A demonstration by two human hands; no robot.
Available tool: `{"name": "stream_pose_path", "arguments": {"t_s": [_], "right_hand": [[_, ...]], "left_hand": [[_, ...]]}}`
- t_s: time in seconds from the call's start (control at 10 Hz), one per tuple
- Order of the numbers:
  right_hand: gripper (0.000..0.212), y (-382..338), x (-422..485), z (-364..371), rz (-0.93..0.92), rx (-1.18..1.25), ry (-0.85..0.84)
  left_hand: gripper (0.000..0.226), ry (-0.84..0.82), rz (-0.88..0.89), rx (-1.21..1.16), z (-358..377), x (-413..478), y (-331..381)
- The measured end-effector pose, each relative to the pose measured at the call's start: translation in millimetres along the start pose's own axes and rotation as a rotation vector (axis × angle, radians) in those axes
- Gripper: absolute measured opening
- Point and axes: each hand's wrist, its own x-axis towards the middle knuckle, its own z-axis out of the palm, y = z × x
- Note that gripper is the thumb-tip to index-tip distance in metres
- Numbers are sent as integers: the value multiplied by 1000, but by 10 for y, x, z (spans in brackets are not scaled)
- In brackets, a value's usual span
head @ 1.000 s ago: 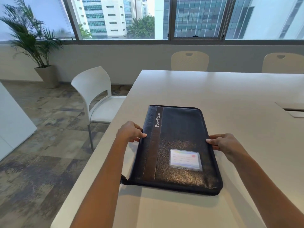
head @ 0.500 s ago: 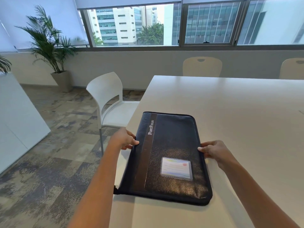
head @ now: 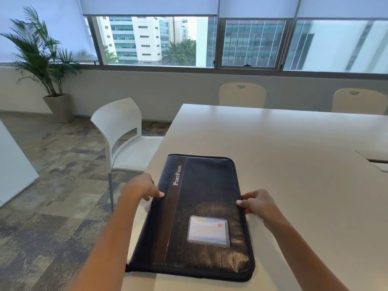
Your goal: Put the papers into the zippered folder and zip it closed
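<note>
A black zippered folder (head: 201, 198) marked "PortFolio" lies closed and flat on the white table (head: 294, 154), near its left edge. A clear card pocket (head: 208, 231) sits on its cover. My left hand (head: 141, 187) grips the folder's left spine edge, thumb on top. My right hand (head: 257, 203) grips the right edge at about the same height. No papers show in the head view.
A white chair (head: 123, 131) stands just left of the table beside the folder. Two beige chairs (head: 242, 94) line the far side. A cable hatch (head: 375, 160) is set in the table at right. A potted palm (head: 42, 59) stands far left by the windows.
The view has tilted up and shifted. Both hands keep the same grip on the folder's edges; the folder stays flat on the table.
</note>
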Motion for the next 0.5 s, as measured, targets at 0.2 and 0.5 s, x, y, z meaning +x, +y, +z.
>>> {"name": "stream_pose_path", "arguments": {"t_s": [0.2, 0.5], "right_hand": [[26, -134, -28, -78, -130, -232, 126], [31, -557, 113, -556, -370, -435, 511]], "left_hand": [[46, 364, 166, 141, 91, -248, 495], [65, 735, 541, 74, 248, -335, 1442]]}}
